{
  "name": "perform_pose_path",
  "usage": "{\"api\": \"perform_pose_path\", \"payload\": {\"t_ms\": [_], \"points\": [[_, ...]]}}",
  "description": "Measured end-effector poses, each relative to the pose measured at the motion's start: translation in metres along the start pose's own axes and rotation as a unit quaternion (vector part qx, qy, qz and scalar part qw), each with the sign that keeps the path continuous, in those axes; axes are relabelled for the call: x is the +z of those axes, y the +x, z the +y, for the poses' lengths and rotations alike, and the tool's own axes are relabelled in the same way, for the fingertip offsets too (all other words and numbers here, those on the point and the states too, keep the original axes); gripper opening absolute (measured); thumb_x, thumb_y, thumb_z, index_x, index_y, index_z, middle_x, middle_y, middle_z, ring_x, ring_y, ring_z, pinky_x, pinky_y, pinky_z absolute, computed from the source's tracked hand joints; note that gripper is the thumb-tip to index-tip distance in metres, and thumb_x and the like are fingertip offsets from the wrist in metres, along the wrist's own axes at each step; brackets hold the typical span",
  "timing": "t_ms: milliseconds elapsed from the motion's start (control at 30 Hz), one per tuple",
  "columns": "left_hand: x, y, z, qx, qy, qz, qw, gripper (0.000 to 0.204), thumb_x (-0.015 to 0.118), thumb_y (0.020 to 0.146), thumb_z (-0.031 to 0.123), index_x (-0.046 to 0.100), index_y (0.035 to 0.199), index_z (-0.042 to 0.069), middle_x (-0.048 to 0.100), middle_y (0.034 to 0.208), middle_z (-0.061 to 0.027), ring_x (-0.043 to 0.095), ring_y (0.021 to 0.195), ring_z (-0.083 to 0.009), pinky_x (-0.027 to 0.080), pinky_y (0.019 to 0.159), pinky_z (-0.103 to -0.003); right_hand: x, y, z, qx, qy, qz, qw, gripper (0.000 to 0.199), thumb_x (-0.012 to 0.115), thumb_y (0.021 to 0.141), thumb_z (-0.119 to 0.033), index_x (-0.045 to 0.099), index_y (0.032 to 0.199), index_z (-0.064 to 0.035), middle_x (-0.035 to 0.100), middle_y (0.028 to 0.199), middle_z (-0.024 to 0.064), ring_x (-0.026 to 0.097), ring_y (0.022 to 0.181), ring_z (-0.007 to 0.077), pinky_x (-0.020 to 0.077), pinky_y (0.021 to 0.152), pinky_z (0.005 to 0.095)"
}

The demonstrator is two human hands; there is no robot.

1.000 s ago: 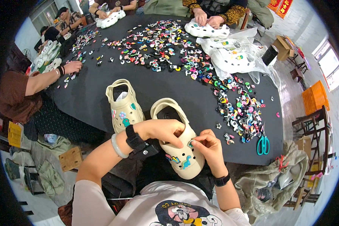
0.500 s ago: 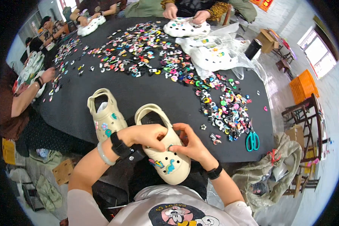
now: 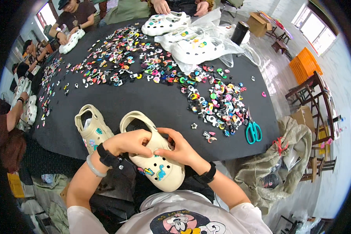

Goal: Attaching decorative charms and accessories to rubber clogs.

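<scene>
A beige clog (image 3: 173, 176) is held at the table's near edge, toe toward me and heel strap away. My left hand (image 3: 132, 142) grips its left side, fingers curled over the opening. From the right, my right hand (image 3: 180, 148) wraps the upper, its thumb pressing near a small pale charm (image 3: 156, 152) between both thumbs. A blue dinosaur charm (image 3: 160, 173) and a yellow-and-blue charm (image 3: 148, 171) are fixed in the toe holes. To the left lies a second beige clog (image 3: 90, 126) with flower and green charms, partly behind my left forearm.
Loose colourful charms (image 3: 218, 103) spread across the black table (image 3: 144, 95). Teal-handled scissors (image 3: 254, 132) lie at right. White clogs in plastic (image 3: 197, 50) and a black cylinder (image 3: 240, 32) stand at the back. Co-workers handle white clogs (image 3: 71, 41) across the table; a sack (image 3: 267, 171) sits right.
The view has shifted, so the table's things sit lower-left or further left. Both hands keep the same clog, thumbs still at the small charm. The person opposite has parted a hand from the white clog.
</scene>
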State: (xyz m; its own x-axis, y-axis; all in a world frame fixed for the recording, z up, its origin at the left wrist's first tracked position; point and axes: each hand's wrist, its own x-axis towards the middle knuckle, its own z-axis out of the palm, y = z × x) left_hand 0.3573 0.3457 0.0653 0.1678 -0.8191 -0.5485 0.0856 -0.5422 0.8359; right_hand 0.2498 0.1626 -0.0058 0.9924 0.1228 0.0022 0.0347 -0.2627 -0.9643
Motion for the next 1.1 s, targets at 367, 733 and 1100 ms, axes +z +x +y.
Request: {"api": "perform_pose_path", "payload": {"t_ms": [367,733,1100], "points": [[0.006,-0.006,-0.01,0.012,-0.053,0.046,0.997,0.04,0.068,0.076,0.012,0.06,0.112,-0.003,0.066,0.101,-0.0054,0.061,0.089,-0.0103,0.049,0.077,-0.025,0.018,-0.053,-0.003,-0.097,0.024,0.143,0.985,0.023,0.059,0.091,-0.01,0.059,0.113,-0.0049,0.055,0.12,0.011,0.052,0.109,0.0203,0.0413,0.093,0.032],[0.006,-0.004,-0.005,0.015,0.022,0.062,0.998,0.033,0.068,0.072,0.018,0.065,0.097,-0.002,0.065,0.083,-0.0012,0.058,0.07,-0.0069,0.045,0.059,-0.022,0.01,-0.075,-0.022,-0.104,-0.071,0.157,0.98,0.014,0.066,0.081,-0.007,0.067,0.095,-0.0077,0.06,0.108,0.0094,0.054,0.103,0.0264,0.0404,0.092,0.0367],[0.003,0.003,-0.021,0.0,0.027,0.08,0.996,0.028,0.066,0.071,0.015,0.065,0.093,-0.003,0.065,0.081,-0.0014,0.058,0.07,-0.0082,0.045,0.06,-0.024,0.012,-0.082,-0.05,-0.143,-0.198,0.1,0.965,0.039,0.083,0.063,-0.02,0.066,0.096,-0.0096,0.058,0.097,0.0061,0.053,0.092,0.025,0.0377,0.082,0.0354]]}}
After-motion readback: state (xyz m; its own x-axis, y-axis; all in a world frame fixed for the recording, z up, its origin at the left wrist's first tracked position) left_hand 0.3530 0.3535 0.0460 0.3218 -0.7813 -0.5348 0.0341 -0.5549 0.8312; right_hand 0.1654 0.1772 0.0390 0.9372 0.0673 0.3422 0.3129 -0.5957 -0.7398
